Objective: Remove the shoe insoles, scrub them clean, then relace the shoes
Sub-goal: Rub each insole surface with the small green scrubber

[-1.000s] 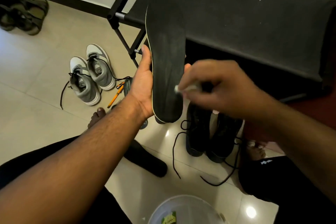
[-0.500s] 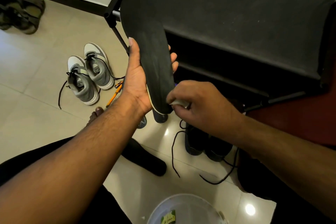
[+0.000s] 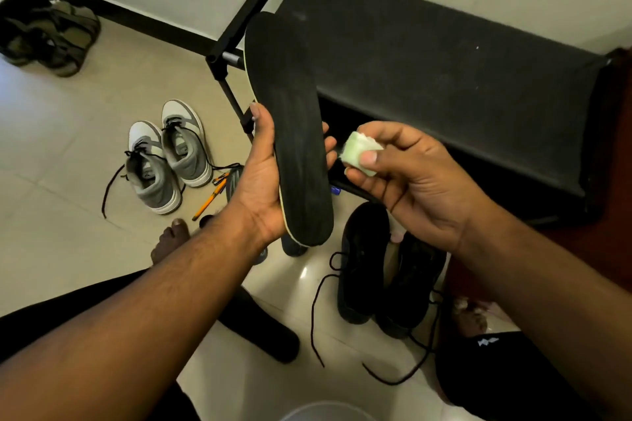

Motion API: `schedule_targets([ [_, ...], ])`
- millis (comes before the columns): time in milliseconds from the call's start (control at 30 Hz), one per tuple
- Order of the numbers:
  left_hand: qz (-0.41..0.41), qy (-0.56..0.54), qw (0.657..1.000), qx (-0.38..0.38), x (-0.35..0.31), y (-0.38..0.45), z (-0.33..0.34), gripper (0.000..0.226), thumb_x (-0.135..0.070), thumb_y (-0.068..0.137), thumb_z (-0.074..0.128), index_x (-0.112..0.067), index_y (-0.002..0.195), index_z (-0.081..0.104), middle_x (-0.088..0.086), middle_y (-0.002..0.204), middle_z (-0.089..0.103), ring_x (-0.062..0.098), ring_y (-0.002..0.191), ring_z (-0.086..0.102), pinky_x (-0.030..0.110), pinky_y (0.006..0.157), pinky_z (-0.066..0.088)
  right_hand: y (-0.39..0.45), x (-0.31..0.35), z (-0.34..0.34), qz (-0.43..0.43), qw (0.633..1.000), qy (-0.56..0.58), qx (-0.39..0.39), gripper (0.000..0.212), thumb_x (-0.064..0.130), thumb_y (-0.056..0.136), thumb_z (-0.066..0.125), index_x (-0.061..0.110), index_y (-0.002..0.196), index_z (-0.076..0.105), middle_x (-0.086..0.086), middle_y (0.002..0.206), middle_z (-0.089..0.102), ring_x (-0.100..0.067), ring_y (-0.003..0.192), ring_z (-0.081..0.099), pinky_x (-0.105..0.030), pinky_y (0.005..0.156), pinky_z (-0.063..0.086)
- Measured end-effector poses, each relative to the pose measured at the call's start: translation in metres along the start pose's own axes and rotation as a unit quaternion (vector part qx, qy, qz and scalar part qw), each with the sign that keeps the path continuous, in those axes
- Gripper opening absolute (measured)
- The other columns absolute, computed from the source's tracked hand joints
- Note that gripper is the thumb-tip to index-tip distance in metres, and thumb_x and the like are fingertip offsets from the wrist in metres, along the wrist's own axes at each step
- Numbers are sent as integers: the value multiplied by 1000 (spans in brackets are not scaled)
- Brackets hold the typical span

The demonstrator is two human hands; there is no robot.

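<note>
My left hand point(image 3: 261, 181) grips a long black insole point(image 3: 294, 133) with a pale edge, held upright in front of me, toe end up. My right hand point(image 3: 407, 178) pinches a small pale green sponge piece point(image 3: 360, 154) just right of the insole, clear of its surface. Below, a pair of black shoes point(image 3: 386, 280) stands on the tiled floor with loose black laces point(image 3: 321, 301) trailing out. A second black insole point(image 3: 263, 331) lies on the floor beside my left leg.
A black shoe rack point(image 3: 444, 85) stands against the wall ahead. Grey and white sneakers point(image 3: 167, 157) sit to the left, orange pens point(image 3: 212, 195) next to them. Olive sandals point(image 3: 48, 37) lie far left. A white bucket rim point(image 3: 328, 415) shows at the bottom edge.
My right hand has lifted off the insole's heel end and moved right, turning the sponge piece into view. The insole stays tilted in my left hand.
</note>
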State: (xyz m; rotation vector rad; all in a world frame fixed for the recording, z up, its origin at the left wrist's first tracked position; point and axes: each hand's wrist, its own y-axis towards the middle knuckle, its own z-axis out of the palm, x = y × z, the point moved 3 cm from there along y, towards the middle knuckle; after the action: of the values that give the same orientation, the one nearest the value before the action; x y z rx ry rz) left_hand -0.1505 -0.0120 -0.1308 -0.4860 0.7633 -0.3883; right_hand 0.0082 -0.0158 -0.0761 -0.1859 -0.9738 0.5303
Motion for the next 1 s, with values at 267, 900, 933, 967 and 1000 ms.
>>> schedule_targets([
  [267, -25, -8, 999, 21, 8, -3, 6, 92, -79, 86, 36, -3, 130, 61, 12, 117, 64, 21, 102, 62, 34, 90, 55, 5, 8, -10, -104, 964, -242, -39, 26, -16, 78, 66, 5, 93, 70, 3, 81, 74, -8, 80, 71, -15, 69, 53],
  [900, -126, 16, 989, 81, 26, -12, 18, 87, -81, 86, 26, -14, 110, 75, 12, 112, 70, 24, 100, 67, 41, 98, 50, 8, -7, -12, -321, 688, -651, -21, 14, 6, 80, 73, 12, 93, 75, 2, 86, 70, -16, 84, 65, -39, 78, 55],
  [933, -122, 8, 989, 77, 22, -11, 16, 88, -82, 86, 27, -12, 110, 74, 12, 110, 70, 23, 99, 67, 39, 95, 52, 5, -13, -7, -314, 696, -646, 10, 15, 6, 80, 75, 12, 93, 76, 2, 87, 71, -13, 83, 66, -40, 78, 56],
  [967, -118, 4, 991, 67, 19, -10, 13, 91, -83, 85, 29, -9, 111, 73, 12, 111, 69, 23, 100, 68, 38, 92, 55, 2, -18, -4, -308, 705, -638, 34, 16, 5, 79, 76, 11, 94, 76, 2, 86, 71, -12, 82, 66, -39, 79, 57],
  [1000, -113, -4, 992, 49, 16, -9, 10, 94, -84, 84, 30, -5, 113, 72, 14, 115, 69, 24, 103, 69, 39, 90, 57, -1, -23, 0, -302, 717, -626, 53, 16, 5, 79, 76, 11, 94, 76, 1, 87, 72, -10, 82, 66, -36, 79, 57],
])
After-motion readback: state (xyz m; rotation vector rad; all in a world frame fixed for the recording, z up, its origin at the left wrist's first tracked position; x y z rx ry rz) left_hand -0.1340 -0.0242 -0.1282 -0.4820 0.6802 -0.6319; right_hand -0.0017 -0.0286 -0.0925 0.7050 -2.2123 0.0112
